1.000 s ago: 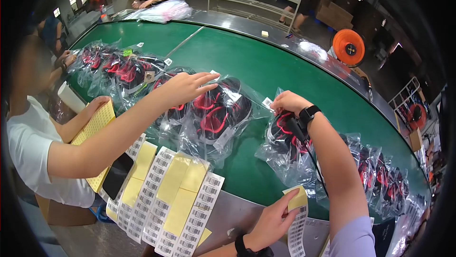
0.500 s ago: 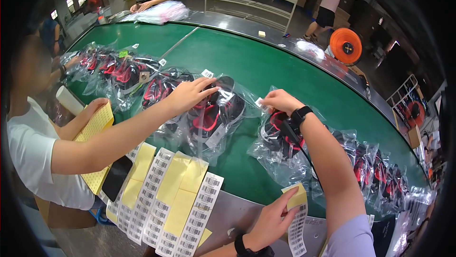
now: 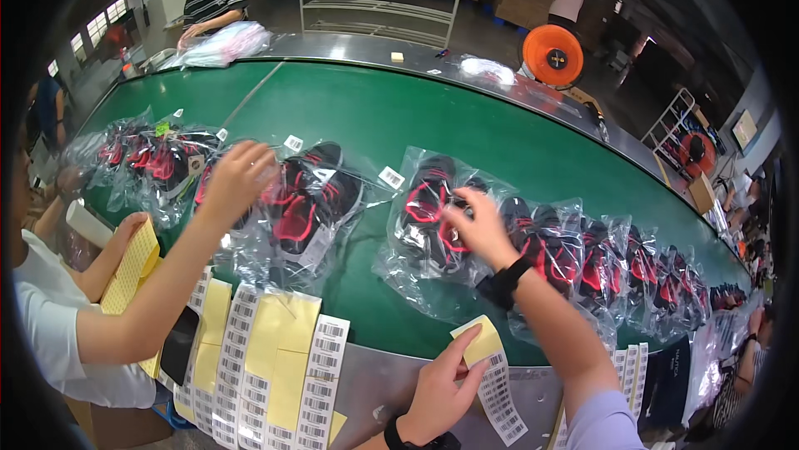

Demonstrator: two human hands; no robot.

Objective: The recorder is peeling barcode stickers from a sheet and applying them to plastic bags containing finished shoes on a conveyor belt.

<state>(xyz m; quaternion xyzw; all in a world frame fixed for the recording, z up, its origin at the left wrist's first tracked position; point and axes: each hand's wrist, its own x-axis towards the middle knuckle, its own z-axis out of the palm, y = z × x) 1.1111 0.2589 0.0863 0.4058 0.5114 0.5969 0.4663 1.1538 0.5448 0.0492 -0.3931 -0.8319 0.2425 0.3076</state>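
Note:
My left hand (image 3: 439, 393) is closed on a strip of barcode labels (image 3: 497, 383) with yellow backing, above the metal edge of the table. My right hand (image 3: 480, 225), fingers loosely apart, is over a clear plastic bag holding black and red shoes (image 3: 434, 192). A white barcode label (image 3: 391, 177) sits at that bag's upper left corner. To the left lies another bagged pair of shoes (image 3: 306, 200), and a co-worker's hand (image 3: 241, 175) reaches over the bags there. The co-worker's other hand holds a yellow label sheet (image 3: 133, 271).
Label sheets (image 3: 312, 383) hang over the near metal edge. More bagged shoes (image 3: 595, 263) line the green belt (image 3: 358, 109) to the right and far left. Across it stand an orange fan (image 3: 553, 56) and a rack (image 3: 379, 4). Another person works at the far left.
My right hand has left the label at the bag's corner and moved down over the shoes. The co-worker's reaching hand has lifted off the neighbouring bag leftward. The whole view has shifted.

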